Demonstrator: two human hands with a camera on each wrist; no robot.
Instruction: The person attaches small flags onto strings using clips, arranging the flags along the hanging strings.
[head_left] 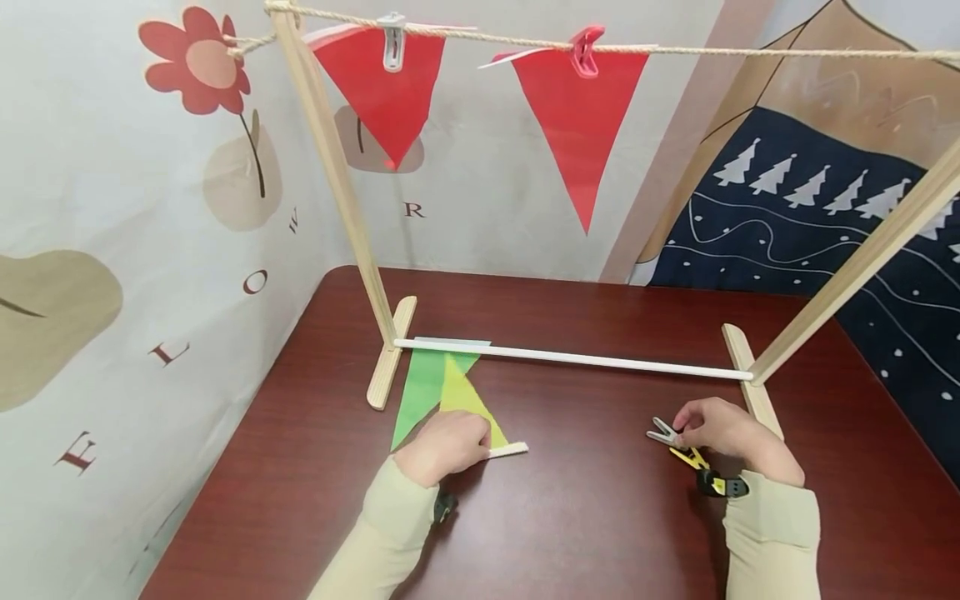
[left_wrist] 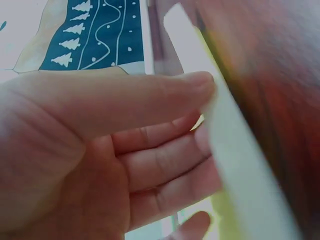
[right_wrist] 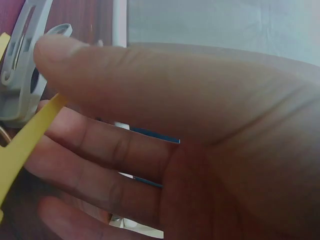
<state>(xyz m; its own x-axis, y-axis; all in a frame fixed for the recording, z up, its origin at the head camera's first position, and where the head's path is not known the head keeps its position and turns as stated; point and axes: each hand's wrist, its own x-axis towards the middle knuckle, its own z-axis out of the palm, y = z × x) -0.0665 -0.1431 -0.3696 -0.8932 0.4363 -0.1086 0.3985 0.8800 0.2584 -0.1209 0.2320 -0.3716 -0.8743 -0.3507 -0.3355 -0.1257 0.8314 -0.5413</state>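
A yellow triangular paper flag lies on the table, its tip over a green flag. My left hand pinches the yellow flag's white top strip; in the left wrist view the thumb lies on that strip. Over the table at the right, my right hand pinches a grey clothespin between thumb and fingers. Just beside it is a yellow clothespin, whose arm crosses close to the fingers in the right wrist view; whether the hand holds it too, I cannot tell.
Two red flags hang from a rope by a white clothespin and a red clothespin. Wooden posts stand left and right, joined low down by a white bar.
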